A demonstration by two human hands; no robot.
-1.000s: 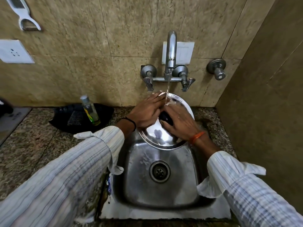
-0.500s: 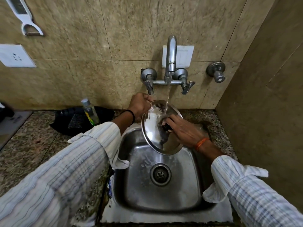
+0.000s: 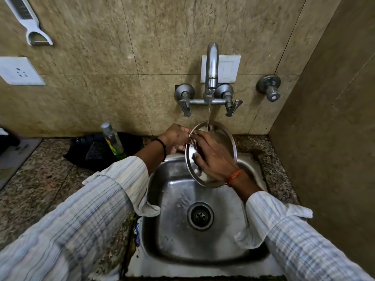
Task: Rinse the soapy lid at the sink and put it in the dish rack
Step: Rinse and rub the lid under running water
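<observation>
A round steel lid (image 3: 225, 138) is tilted up on edge over the steel sink (image 3: 174, 236), under a thin stream from the tap (image 3: 211, 74). The water strikes the lid's upper rim. My left hand (image 3: 177, 136) pinches the lid's left rim from behind. My right hand (image 3: 213, 159) lies spread over the lid's front face, covering its dark knob. The dish rack is out of view.
A clear bottle with a green label (image 3: 112, 140) stands on a black cloth (image 3: 95, 153) on the granite counter left of the sink. A side valve (image 3: 269, 88) sits on the wall at right. A peeler (image 3: 32, 27) and a socket (image 3: 18, 71) are on the left wall.
The lid went from lying flat under the tap to standing tilted on edge. My left hand moved off its top to the left rim; my right hand slid across its face.
</observation>
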